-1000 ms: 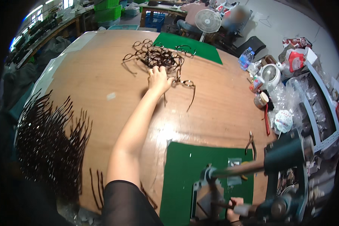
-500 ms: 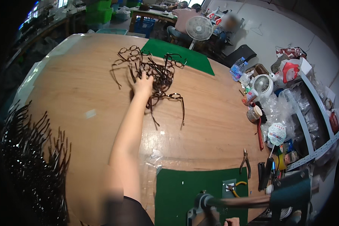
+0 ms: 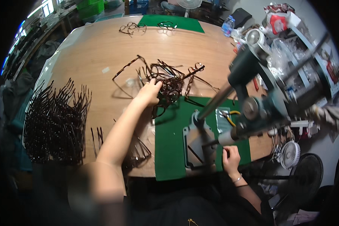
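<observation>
My left hand (image 3: 150, 92) is closed on a tangled bunch of dark tortoiseshell eyeglass frames (image 3: 172, 84), with temples sticking out on all sides. The bunch is over the far edge of the green mat (image 3: 169, 150). My right hand (image 3: 231, 158) is by the near right part of the mat, beside a dark green hand press (image 3: 248, 109). Its fingers are curled in; whatever they may hold is too small to make out. Near the left forearm, several more glasses temples (image 3: 141, 148) lie at the table's near edge, partly hidden by the arm.
A large pile of dark temples (image 3: 54, 124) covers the table's left. Loose frames (image 3: 132, 28) and a second green mat (image 3: 173, 22) lie at the far edge. Yellow-handled pliers (image 3: 229, 117) rest on the near mat. Bottles, a small fan (image 3: 255, 37) and bags crowd the right side.
My left hand has drawn the bunch of frames from the far middle of the table toward me; some frames stay behind. The view has tilted down, bringing the press and right hand further in.
</observation>
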`<action>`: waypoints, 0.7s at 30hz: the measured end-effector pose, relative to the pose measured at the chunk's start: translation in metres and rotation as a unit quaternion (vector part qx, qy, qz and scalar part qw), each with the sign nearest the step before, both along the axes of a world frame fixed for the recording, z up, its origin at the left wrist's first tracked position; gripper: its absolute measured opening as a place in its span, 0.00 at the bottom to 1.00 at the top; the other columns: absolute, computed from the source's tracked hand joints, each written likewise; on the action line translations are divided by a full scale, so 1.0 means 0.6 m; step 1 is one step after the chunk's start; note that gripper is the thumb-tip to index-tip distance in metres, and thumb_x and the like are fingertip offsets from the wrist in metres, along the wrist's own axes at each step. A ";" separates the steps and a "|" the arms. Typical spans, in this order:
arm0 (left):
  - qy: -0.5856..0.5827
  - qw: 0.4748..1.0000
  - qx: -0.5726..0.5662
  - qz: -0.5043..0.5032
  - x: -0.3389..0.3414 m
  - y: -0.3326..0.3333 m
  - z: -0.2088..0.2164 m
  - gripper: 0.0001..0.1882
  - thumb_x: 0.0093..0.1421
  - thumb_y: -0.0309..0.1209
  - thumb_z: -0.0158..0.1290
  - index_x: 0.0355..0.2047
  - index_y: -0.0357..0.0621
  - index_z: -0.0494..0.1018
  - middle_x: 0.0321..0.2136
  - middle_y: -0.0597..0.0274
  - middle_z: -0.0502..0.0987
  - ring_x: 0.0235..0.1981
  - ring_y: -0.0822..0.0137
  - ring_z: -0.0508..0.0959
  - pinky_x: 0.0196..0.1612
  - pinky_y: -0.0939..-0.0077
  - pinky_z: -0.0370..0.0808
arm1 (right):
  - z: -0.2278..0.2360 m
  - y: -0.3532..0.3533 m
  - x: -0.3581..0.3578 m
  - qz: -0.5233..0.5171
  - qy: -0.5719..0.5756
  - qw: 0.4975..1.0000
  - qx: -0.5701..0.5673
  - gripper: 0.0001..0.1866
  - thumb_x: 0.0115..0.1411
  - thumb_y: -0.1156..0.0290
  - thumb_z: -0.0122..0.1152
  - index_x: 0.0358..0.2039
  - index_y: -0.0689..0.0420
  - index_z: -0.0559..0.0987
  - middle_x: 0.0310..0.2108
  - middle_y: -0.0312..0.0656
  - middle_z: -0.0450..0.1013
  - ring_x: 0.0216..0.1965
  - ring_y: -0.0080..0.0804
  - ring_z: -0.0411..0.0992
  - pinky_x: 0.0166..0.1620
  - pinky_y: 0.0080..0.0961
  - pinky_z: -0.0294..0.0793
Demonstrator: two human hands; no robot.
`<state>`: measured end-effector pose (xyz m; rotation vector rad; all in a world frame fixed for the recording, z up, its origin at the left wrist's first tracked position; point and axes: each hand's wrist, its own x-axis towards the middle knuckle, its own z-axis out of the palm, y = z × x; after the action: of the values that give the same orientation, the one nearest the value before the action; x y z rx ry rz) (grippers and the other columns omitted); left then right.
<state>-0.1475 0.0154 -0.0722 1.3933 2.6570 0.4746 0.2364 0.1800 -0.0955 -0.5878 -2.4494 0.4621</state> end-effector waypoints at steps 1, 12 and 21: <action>0.001 1.000 0.018 -0.013 0.018 -0.009 0.009 0.29 0.38 0.24 0.53 0.45 0.43 0.61 0.44 0.44 0.62 0.44 0.46 0.67 0.45 0.61 0.69 | 0.007 0.000 0.000 0.005 0.002 1.000 -0.011 0.04 0.47 0.78 0.55 0.26 0.59 0.73 0.26 0.43 0.68 0.29 0.40 0.68 0.31 0.29 0.68; 0.070 0.986 0.042 0.146 0.219 -0.035 0.015 0.15 0.53 0.35 0.49 0.34 0.35 0.63 0.27 0.47 0.71 0.30 0.51 0.72 0.36 0.61 0.71 | 0.004 -0.004 0.020 0.051 0.034 0.997 -0.038 0.02 0.46 0.77 0.56 0.24 0.59 0.73 0.22 0.42 0.68 0.25 0.39 0.68 0.29 0.29 0.67; -0.449 0.674 0.582 0.071 0.316 -0.037 0.119 0.10 0.63 0.33 0.34 0.33 0.37 0.59 0.28 0.49 0.74 0.28 0.66 0.74 0.34 0.73 0.72 | 0.017 0.040 0.021 0.110 -0.037 0.987 -0.108 0.06 0.46 0.77 0.58 0.27 0.59 0.74 0.26 0.43 0.69 0.28 0.37 0.69 0.31 0.27 0.69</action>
<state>0.0422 -0.0068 -0.0006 0.5956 1.4576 2.3658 0.2488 0.2037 -0.0853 -0.4292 -2.5660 0.8153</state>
